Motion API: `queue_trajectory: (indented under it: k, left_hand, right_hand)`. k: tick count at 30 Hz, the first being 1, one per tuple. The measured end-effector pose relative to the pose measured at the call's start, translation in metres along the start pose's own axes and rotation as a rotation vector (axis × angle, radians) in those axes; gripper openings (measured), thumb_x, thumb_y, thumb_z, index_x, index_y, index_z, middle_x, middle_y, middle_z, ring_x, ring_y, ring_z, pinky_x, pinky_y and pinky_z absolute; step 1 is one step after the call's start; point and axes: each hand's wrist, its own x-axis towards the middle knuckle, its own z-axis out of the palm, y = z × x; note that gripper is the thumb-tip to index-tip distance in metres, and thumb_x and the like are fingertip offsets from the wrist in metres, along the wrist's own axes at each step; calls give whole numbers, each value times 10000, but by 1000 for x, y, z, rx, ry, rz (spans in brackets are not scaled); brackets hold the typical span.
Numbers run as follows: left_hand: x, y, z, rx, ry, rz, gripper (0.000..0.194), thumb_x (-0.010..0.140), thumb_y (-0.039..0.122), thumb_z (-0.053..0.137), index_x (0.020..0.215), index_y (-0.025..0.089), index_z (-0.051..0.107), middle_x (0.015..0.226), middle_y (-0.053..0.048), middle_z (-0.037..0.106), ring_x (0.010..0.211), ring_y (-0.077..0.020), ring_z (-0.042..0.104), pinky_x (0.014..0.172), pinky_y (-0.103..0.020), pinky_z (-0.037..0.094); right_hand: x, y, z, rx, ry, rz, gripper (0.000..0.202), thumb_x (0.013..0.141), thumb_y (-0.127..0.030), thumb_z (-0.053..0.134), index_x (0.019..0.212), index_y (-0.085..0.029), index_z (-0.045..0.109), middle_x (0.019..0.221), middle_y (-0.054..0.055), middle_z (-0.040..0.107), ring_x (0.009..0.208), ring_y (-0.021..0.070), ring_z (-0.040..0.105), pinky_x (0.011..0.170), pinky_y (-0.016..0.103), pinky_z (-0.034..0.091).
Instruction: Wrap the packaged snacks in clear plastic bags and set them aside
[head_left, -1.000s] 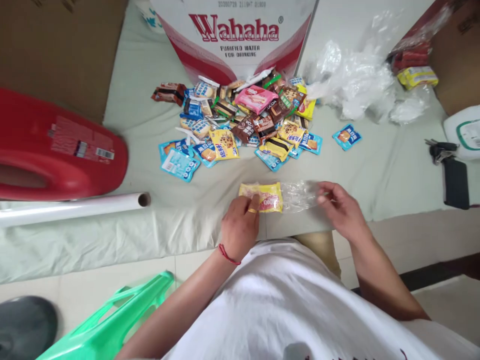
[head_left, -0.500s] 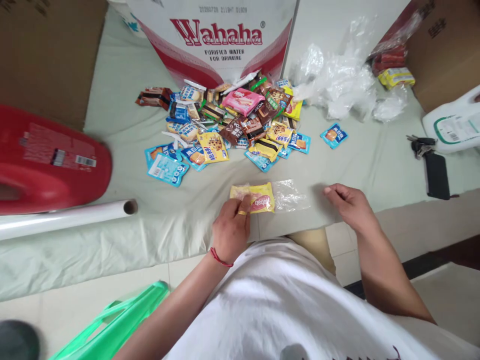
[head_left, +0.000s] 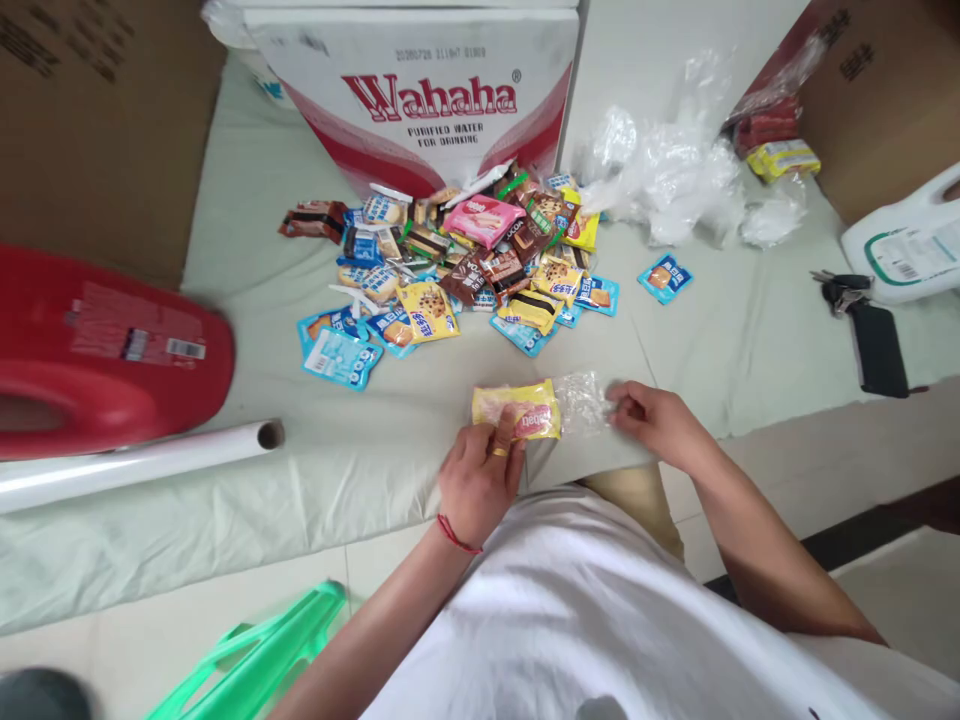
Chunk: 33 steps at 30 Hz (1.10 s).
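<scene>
A yellow snack packet [head_left: 519, 408] lies inside a clear plastic bag [head_left: 581, 402] near the front edge of the pale green sheet [head_left: 712, 340]. My left hand [head_left: 480, 475], with a ring and a red wrist cord, pinches the packet's near edge. My right hand [head_left: 652, 425] grips the crumpled open end of the bag. Behind them lies a heap of small wrapped snacks [head_left: 465, 260], blue, yellow, brown and pink.
A Wahaha water carton [head_left: 420, 90] stands behind the heap. A red jug [head_left: 97, 350] and a white roll [head_left: 135, 465] lie left. Crumpled clear bags [head_left: 667, 175], keys and a black case [head_left: 874, 345], a white jug [head_left: 907, 250] and cardboard boxes [head_left: 885, 100] sit right. A green stool [head_left: 255, 650] is below.
My right hand let go of the bag's end, drew off to the right, then came back left and took hold of it. The bag's end is now bunched closer to the packet.
</scene>
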Motion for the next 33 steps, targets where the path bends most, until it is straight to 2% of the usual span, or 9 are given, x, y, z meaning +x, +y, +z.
queue_trajectory:
  k: [4,6,8,11,15,21,27,30,33]
  left_hand:
    - [2,3,1,17,1,1,545,986,289,625,1512,190,525,928,-103,675,862,-258,621,761,-373,482]
    - [3,4,1,34,13,0,517,976,303,634,1474,184,564,978,-127,707,944,-288,645,847,-423,477]
    - [6,3,3,24,39,19,491,968,304,637,1438,168,587,1106,-166,726,1118,-328,652,967,-470,465]
    - [11,-2,4,-96,27,98,483,975,262,607,1442,146,560,1313,-200,695,1350,-340,590,1109,-491,441]
    - [14,-8,6,-193,-71,135,502,1013,244,535,1505,154,501,1432,-210,648,1419,-323,564,1130,-483,472]
    - [9,-8,6,-119,-106,174,621,1009,114,482,1617,184,378,1577,-176,529,1513,-307,456,1203,-470,405]
    - [6,-6,7,-113,-149,172,728,999,65,438,1679,202,215,1617,-147,467,1551,-281,385,1248,-471,364]
    - [4,-5,9,-126,-147,185,760,978,31,419,1683,172,174,1605,-158,478,1537,-267,410,1279,-475,336]
    - [2,-5,16,-160,-108,206,793,968,9,414,1689,165,123,1587,-173,500,1527,-274,421,1268,-484,370]
  right_hand:
    - [6,8,4,-323,341,-65,442,965,-541,534,1127,-179,729,933,98,668,855,258,592,822,411,478]
    - [8,2,16,-396,390,-112,545,986,-616,495,1144,-150,731,1002,149,661,970,312,566,926,484,466]
    - [9,-6,34,-455,381,-146,548,960,-622,559,1147,-134,722,1045,175,654,1030,347,533,965,530,448]
    - [7,-18,57,-404,367,-220,300,944,-440,632,1048,-171,714,1065,158,649,1044,339,512,952,525,453]
    - [2,-24,60,-122,381,-293,182,966,-360,564,904,-214,652,1029,113,646,1010,279,579,920,448,494]
    - [3,-24,52,153,274,31,552,908,-665,603,1196,-196,632,850,47,691,716,206,622,635,315,488]
    - [12,-35,63,391,206,78,383,795,-572,727,764,-199,645,602,-44,530,546,121,432,528,255,331]
    - [18,-56,70,357,247,3,306,830,-475,703,717,-206,610,607,-44,542,561,123,455,542,254,344]
    - [18,-82,83,121,190,-103,208,913,-345,608,754,-211,625,666,-12,620,622,153,554,587,261,402]
